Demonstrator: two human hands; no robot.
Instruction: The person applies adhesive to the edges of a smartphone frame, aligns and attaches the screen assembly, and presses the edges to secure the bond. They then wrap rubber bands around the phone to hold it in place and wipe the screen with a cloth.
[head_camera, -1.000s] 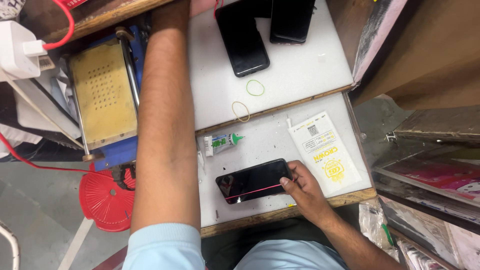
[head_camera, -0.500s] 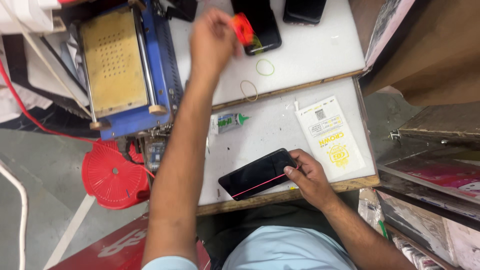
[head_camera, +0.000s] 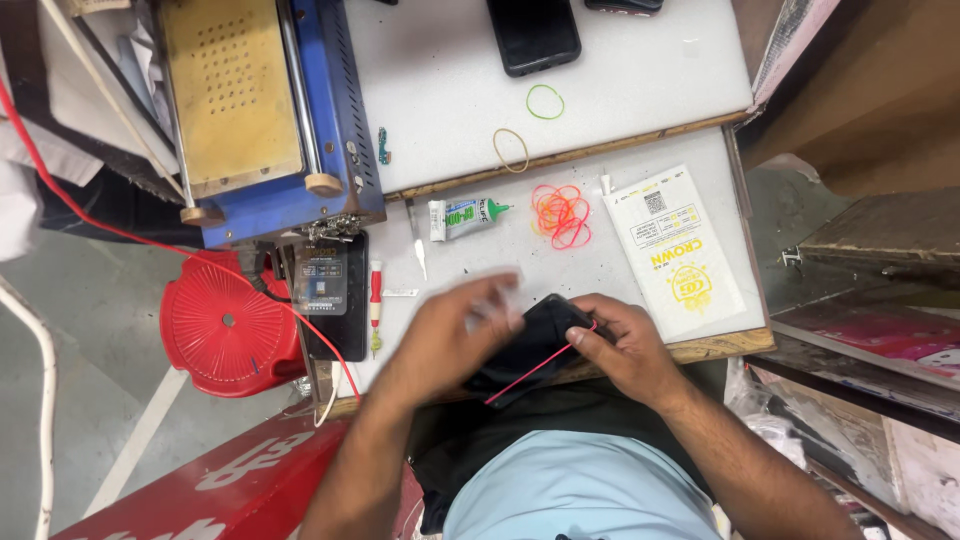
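Resting between both hands' fingers (head_camera: 585, 318), a black phone (head_camera: 530, 345) wears a pink band (head_camera: 535, 372).

Just above the fingers (head_camera: 600, 308): loose heap of pink and orange rubber bands (head_camera: 562, 215). Up and left of them, small white glue tube (head_camera: 465, 215) with green cap, lying flat. Beside it, thin metal blade tool (head_camera: 418, 250). Right of the fingers, close: white and yellow flat packet (head_camera: 675, 250). Further above, on the white board (head_camera: 640, 70): yellow band (head_camera: 510, 150), green band (head_camera: 545, 101), dark phone (head_camera: 533, 35) face up at the top edge. Well left of the fingers: red-handled screwdriver (head_camera: 376, 290), small black display unit (head_camera: 322, 280), blue machine (head_camera: 340, 120) with perforated yellowish plate. Lower left, red stool (head_camera: 228, 325) on the floor, red cable (head_camera: 100, 225) running over it.
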